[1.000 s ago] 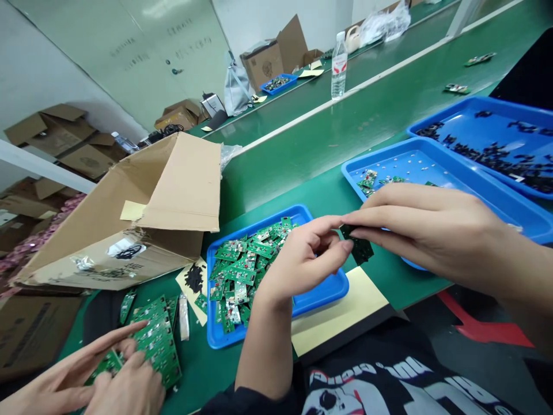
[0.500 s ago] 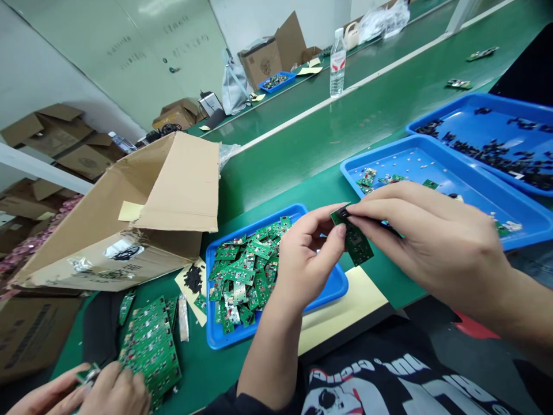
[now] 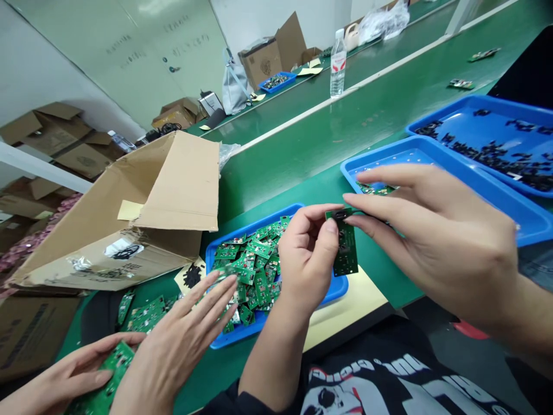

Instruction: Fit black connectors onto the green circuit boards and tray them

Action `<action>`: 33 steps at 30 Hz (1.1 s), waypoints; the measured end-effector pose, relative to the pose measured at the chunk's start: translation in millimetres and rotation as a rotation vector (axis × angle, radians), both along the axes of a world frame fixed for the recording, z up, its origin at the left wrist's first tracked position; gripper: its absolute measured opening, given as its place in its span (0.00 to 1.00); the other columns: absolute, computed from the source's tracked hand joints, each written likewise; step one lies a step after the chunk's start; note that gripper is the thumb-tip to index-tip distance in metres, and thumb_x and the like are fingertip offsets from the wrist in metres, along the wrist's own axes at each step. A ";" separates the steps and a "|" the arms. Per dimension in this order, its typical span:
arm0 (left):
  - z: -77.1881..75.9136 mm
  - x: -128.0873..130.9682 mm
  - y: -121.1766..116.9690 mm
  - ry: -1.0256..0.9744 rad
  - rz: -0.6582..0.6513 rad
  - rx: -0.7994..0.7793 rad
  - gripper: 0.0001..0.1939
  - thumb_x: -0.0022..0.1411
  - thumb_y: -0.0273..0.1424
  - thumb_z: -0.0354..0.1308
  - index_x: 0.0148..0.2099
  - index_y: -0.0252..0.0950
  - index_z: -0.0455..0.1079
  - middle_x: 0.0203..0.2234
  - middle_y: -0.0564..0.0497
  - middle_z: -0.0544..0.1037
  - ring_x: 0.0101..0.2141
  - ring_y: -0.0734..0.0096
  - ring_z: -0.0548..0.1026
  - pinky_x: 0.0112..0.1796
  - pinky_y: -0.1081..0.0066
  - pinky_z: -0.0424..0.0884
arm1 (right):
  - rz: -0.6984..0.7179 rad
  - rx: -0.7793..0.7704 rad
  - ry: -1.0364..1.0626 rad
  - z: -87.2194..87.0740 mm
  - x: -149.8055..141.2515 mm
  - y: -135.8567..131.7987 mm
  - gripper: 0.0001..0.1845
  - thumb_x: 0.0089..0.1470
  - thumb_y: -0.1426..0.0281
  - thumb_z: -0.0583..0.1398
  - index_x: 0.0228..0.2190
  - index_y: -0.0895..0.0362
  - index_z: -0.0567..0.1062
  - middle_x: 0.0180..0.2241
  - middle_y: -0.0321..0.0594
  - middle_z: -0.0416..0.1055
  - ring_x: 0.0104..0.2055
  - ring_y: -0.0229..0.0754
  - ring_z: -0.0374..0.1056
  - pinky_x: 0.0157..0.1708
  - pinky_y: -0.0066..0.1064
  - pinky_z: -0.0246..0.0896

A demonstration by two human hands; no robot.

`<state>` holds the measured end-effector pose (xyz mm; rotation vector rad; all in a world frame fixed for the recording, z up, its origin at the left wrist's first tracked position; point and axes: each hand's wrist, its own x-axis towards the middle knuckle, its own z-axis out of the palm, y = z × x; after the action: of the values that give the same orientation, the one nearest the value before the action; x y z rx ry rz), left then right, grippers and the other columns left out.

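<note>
Board: green circuit board [image 3: 346,253], upright-ish, held above the front edge of the desk [image 3: 280,173]; black part [image 3: 341,214] at its top end.
Board marking: too small to read.
Left hand: left hand [image 3: 307,248] bent up at wrist, back of hand outward, thumb across board face.
Left grip: closed on circuit board, thumb against curled fingers.
Right hand: right hand [image 3: 449,230] reaches in from the side, palm toward board, fingertips at its top end.
Right grip: thumb and index tips close together; can't tell if they pinch anything.
Near tray: blue tray [image 3: 341,291], behind and beside left hand, piled with green boards [image 3: 261,282].
Sheet: yellow paper [image 3: 365,288], below the held board.
Right-side trays: small boards in nearer tray [image 3: 496,193], black pieces in farther tray [image 3: 458,112].
Co-worker: two hands, one [image 3: 84,369] on green panel [image 3: 116,366], other [image 3: 173,340] spread beside tray.
Carton: open, dark print on side [image 3: 129,253], illegible.
Bottle: clear bottle [image 3: 338,66], red-white label, brand unreadable.
Shirt: black shirt [image 3: 389,346], white lettering, upside down, skull graphic.
Door: faint handwriting [image 3: 181,46], unreadable.
</note>
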<state>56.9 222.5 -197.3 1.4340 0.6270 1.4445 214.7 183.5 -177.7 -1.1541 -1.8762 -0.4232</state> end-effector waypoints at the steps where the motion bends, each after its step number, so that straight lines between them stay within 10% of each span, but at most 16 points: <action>1: -0.1 -0.1 -0.5 -0.003 0.002 -0.004 0.04 0.71 0.33 0.67 0.43 0.42 0.84 0.34 0.53 0.84 0.33 0.77 0.79 0.35 0.80 0.77 | 0.019 -0.001 0.009 0.1 0.3 0.0 0.06 0.69 0.77 0.62 0.46 0.57 0.78 0.47 0.47 0.78 0.42 0.43 0.78 0.39 0.32 0.75; 23: 2.5 -7.6 -3.6 0.159 -0.035 -0.082 0.13 0.65 0.41 0.73 0.44 0.39 0.76 0.33 0.49 0.83 0.29 0.73 0.78 0.29 0.75 0.78 | 0.180 -0.105 0.041 3.7 9.0 3.1 0.08 0.70 0.77 0.60 0.44 0.53 0.77 0.37 0.38 0.81 0.35 0.40 0.79 0.36 0.30 0.77; 33: -4.7 -11.4 -0.3 0.257 0.091 0.223 0.03 0.66 0.29 0.69 0.43 0.38 0.81 0.30 0.52 0.83 0.25 0.78 0.79 0.28 0.81 0.77 | 0.206 0.017 -0.071 -1.4 9.6 5.6 0.07 0.69 0.80 0.61 0.40 0.56 0.72 0.33 0.39 0.77 0.33 0.40 0.74 0.30 0.32 0.70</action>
<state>45.5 222.2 -202.1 1.8061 0.7159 1.4474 224.3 189.0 -179.1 -0.9338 -2.0255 -0.3669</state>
